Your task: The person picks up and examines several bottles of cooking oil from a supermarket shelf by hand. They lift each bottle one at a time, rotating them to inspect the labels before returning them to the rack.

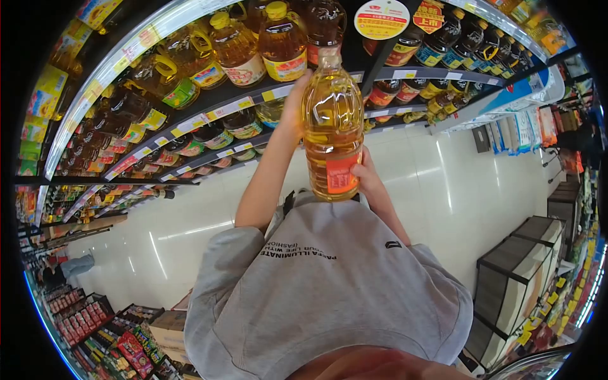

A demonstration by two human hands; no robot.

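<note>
A large clear bottle of golden cooking oil (332, 117) stands nearly upright in front of my chest, its neck toward the shelf and a red-orange label low on its side. My left hand (296, 106) grips its upper left side, with most of the fingers hidden behind the bottle. Lower down on the right, my right hand (367, 172) holds it near the label, thumb on the front. Just beyond are yellow-capped oil bottles (282, 44) on the shelf, and a dark bottle (325, 25) stands behind the held one's neck.
Curved shelves (240, 101) full of oil and dark sauce bottles run across the front. A round hanging sign (380, 19) is at the upper middle. Pale tiled floor (418, 171) lies below. Dark-framed bins (516, 266) stand at right, cartons (170, 332) at lower left. Another person (63, 269) is far left.
</note>
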